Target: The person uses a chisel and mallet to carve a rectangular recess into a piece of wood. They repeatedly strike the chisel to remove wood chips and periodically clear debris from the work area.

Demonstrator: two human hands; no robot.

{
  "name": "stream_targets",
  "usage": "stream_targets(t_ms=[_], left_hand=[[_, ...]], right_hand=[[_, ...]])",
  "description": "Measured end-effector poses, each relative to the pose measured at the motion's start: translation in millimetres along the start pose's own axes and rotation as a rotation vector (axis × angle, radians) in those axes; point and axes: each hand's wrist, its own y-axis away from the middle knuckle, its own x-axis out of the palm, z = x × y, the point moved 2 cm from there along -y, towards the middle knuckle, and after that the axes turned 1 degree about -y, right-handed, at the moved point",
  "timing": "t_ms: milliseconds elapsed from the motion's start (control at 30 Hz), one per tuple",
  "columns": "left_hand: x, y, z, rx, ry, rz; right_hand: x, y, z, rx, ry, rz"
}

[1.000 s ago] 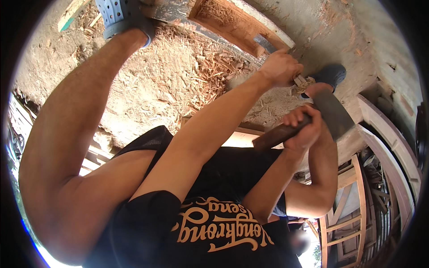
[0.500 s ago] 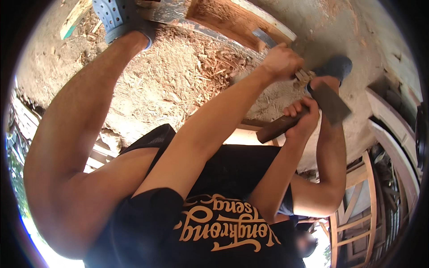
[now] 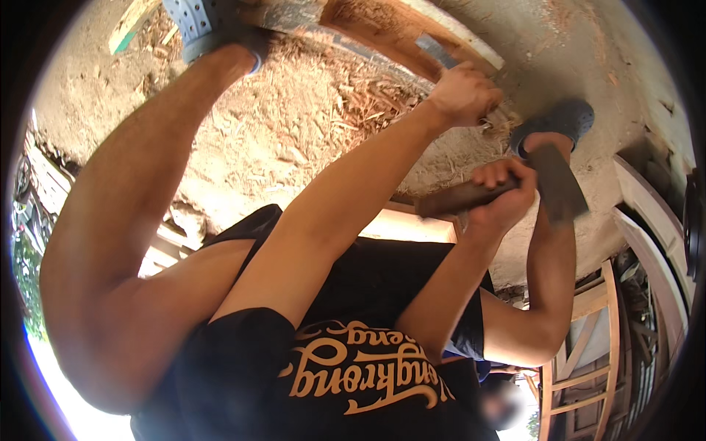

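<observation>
My left hand [image 3: 465, 95] is closed around a chisel. The chisel's flat metal blade [image 3: 435, 50] points up and left into the hollowed face of a wooden beam [image 3: 382, 33]; its worn handle end shows below my fist. My right hand [image 3: 507, 192] grips a mallet by its thick dark handle [image 3: 460, 198]. The mallet's dark, blocky head [image 3: 560, 184] is to the right of that hand, apart from the chisel and slightly blurred. Whether the blade's tip is sunk in the wood I cannot tell.
Wood chips [image 3: 375, 103] litter the dirt floor below the beam. My sandalled feet stand either side, the left sandal [image 3: 195, 26] against the beam, the right sandal [image 3: 566, 121] near the mallet head. Wooden frames [image 3: 581, 353] and boards [image 3: 651, 242] lean at the right. Part of a person [image 3: 500, 404] shows at the bottom.
The mallet has turned in my right hand so that its handle lies more level, with its head a little farther from the chisel. The whole view has shifted slightly.
</observation>
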Motion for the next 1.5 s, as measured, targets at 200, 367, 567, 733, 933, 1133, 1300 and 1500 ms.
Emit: stream_targets(t_ms=[200, 367, 567, 733, 933, 1133, 1300, 1500], left_hand=[[-13.6, -11.3, -4.1, -0.085, 0.058, -0.079], [-14.0, -20.8, -23.1, -0.099, 0.217, -0.195], [-5.7, -16.9, -36.0, -0.086, 0.238, -0.074], [-3.9, -17.5, -36.1, -0.083, 0.248, -0.078], [-2.7, -18.0, -36.9, -0.083, 0.249, -0.064], [4.2, -15.6, -32.9, -0.074, 0.253, -0.088], [6.2, -16.9, -29.6, -0.068, 0.178, -0.119], [8.8, -19.3, -35.1, -0.041, 0.181, -0.063]], right_hand=[[9.8, 4.3, 8.5, 0.225, 0.208, 0.049], [3.0, 30.1, 32.1, 0.104, 0.119, 0.091], [-13.1, 45.3, 37.1, 0.069, 0.209, 0.012], [-3.8, 55.7, 46.3, -0.040, 0.258, -0.014], [7.8, 32.5, 45.4, -0.209, 0.064, 0.017], [1.9, 11.5, 32.1, 0.007, 0.170, 0.068], [-10.2, 8.1, 32.9, 0.058, 0.234, 0.032], [-8.5, 3.9, 22.3, 0.136, 0.300, 0.039]])
